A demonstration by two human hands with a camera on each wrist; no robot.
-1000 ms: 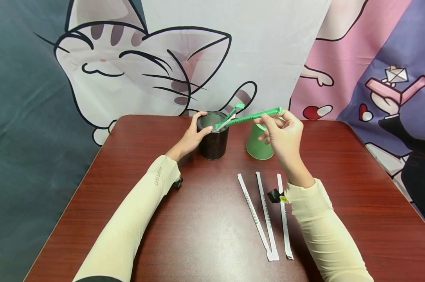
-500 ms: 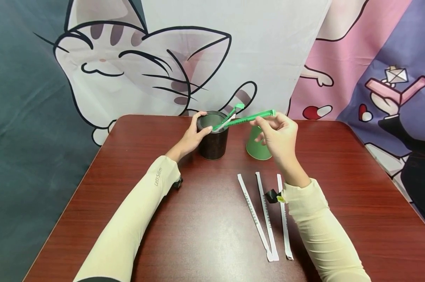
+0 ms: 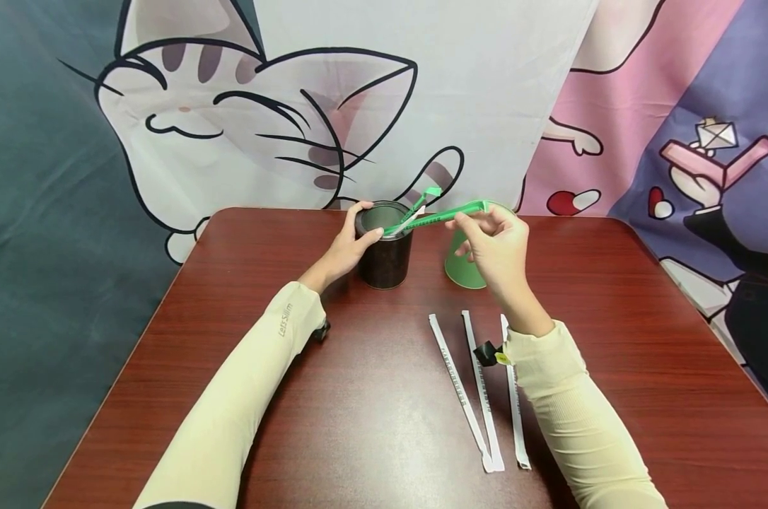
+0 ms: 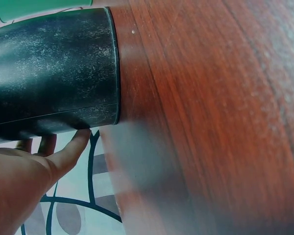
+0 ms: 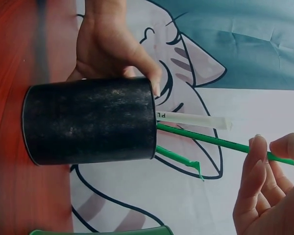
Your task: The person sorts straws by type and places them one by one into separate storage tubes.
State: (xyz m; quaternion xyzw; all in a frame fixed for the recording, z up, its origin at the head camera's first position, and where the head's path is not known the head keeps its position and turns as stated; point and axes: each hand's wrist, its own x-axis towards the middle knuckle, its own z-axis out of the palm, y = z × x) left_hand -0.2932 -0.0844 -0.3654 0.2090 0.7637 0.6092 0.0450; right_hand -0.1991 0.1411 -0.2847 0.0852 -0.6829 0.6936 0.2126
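Observation:
A black can [image 3: 385, 265] stands upright at the back of the table, and my left hand [image 3: 346, 247] grips its left side with the thumb at the rim. My right hand [image 3: 501, 251] pinches a green wrapped drinking straw [image 3: 444, 217] between thumb and fingers. The straw slants down to the left, its far end at the can's mouth. Another green straw [image 5: 176, 156] and a white straw [image 5: 193, 119] stick out of the can in the right wrist view. In the left wrist view, fingers [image 4: 71, 152] lie against the can's wall.
A green can [image 3: 465, 265] stands right of the black can, partly behind my right hand. Three white wrapped straws [image 3: 458, 389] lie lengthwise on the brown table [image 3: 358, 396], the rightmost partly under my right wrist. A printed cloth [image 3: 486, 85] hangs behind the table.
My right hand has moved left and slightly down with the green straw, bringing it closer to the black can. The left hand and the black can have stayed in place.

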